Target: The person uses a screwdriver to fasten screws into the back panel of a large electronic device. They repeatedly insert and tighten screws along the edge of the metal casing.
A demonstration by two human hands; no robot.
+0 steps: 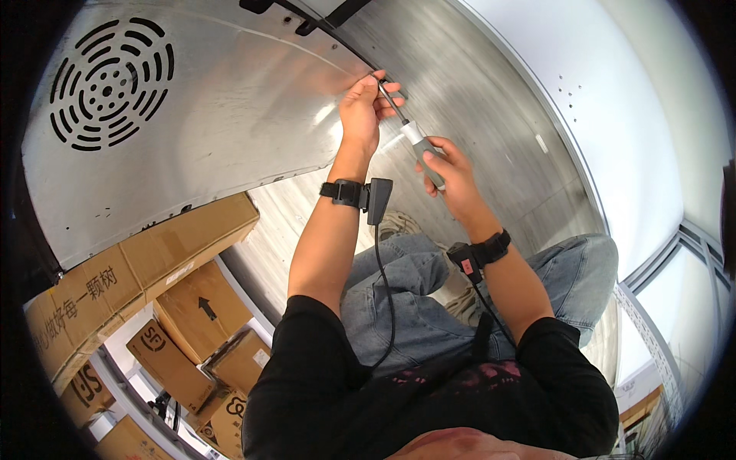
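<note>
From the head camera: the right hand (452, 172) is wrapped tight round the grey handle of the screwdriver (414, 138), and its shaft runs up-left to the edge of the steel panel (230, 115). The left hand (360, 107) sits right at the tip, fingers pinched together on the shaft, steadying it against the panel edge. To do this well, I'd say keep the shaft in line with the screw, press in firmly, let the left fingers only guide. Left of the panel's lower edge, cardboard boxes (184, 307) are stacked. Wrist-strap cables (383, 284) dangle below the panel, over the jeans; they could snag.
</note>
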